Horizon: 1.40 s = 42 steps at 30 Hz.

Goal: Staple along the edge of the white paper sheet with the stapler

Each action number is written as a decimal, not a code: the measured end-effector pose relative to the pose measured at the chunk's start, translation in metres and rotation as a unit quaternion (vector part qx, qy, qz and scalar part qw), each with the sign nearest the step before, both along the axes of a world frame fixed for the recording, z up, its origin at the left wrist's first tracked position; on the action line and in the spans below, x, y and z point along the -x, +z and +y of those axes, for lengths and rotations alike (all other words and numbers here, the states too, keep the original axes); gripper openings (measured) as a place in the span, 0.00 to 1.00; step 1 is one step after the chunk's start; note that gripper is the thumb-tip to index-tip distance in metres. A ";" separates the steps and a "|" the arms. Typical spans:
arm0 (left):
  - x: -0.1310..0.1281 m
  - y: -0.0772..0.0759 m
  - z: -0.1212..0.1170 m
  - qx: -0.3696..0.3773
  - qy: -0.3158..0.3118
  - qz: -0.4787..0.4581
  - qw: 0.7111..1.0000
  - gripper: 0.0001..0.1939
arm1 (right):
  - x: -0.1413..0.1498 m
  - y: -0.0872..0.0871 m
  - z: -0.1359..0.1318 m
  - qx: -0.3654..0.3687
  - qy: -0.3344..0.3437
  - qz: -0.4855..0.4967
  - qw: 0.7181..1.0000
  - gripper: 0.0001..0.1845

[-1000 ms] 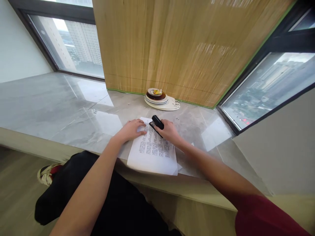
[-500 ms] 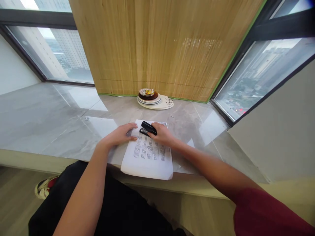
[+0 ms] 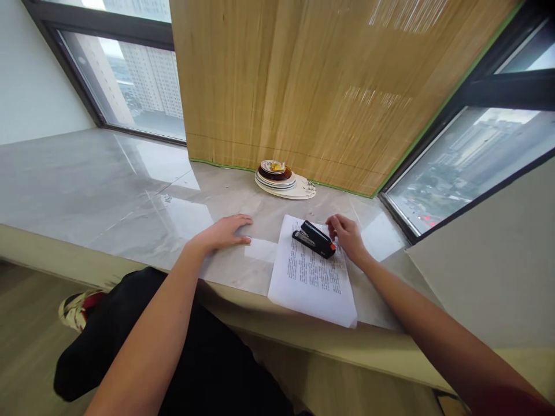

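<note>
A black stapler (image 3: 313, 239) with a small red part at its rear lies on printed sheets of paper (image 3: 303, 294). The sheets rest on the grey sill, their lower end hanging past its front edge. My right hand (image 3: 348, 236) is at their upper right edge, just right of the stapler, with its fingers curled. Whether those fingertips pinch the paper is hidden. On the bare sill left of the sheets, my left hand (image 3: 225, 233) lies flat, thumb and fingers apart, holding nothing.
A stack of plates (image 3: 277, 178) with an oval board stands at the back of the sill (image 3: 165, 231), before a bamboo blind (image 3: 295, 86). Windows flank it on both sides. A shoe (image 3: 77, 309) shows on the floor at lower left.
My right hand has let go of the stapler and moved to its right. The sheets, with the stapler on them, have shifted right, away from my left hand. The view has turned.
</note>
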<state>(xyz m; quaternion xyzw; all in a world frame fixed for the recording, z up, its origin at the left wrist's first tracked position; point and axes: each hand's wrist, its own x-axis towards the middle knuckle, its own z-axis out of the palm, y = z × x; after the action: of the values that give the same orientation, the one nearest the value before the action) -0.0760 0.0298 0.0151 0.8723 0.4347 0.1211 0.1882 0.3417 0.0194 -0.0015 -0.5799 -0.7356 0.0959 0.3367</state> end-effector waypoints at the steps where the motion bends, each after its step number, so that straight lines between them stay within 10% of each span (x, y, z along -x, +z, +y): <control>1: 0.000 0.000 0.000 -0.002 0.000 0.001 1.000 0.34 | -0.004 -0.001 0.009 -0.009 -0.006 -0.001 1.000 0.30; 13: 0.002 -0.004 0.008 -0.066 0.071 -0.136 0.986 0.22 | 0.056 -0.017 0.063 0.093 0.163 -0.063 0.980 0.22; 21: 0.043 0.013 0.021 -0.236 0.342 -0.339 0.844 0.13 | 0.212 -0.003 0.103 0.063 0.254 -0.061 0.963 0.19; 26: 0.053 0.009 0.027 -0.269 0.396 -0.391 0.786 0.07 | 0.271 0.004 0.108 0.049 0.316 -0.069 0.945 0.22; 33: 0.052 0.007 0.024 -0.200 0.382 -0.332 0.839 0.11 | 0.241 0.002 0.096 0.044 0.347 -0.077 0.934 0.23; 42: 0.009 -0.003 0.009 -0.037 0.099 -0.154 0.982 0.12 | 0.141 0.006 0.061 0.047 0.239 -0.036 0.969 0.17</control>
<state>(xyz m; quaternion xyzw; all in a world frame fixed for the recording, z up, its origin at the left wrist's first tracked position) -0.0849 0.0389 0.0118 0.8022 0.4803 0.2876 0.2075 0.2002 0.0804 0.0040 -0.4051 -0.8595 0.1869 0.2495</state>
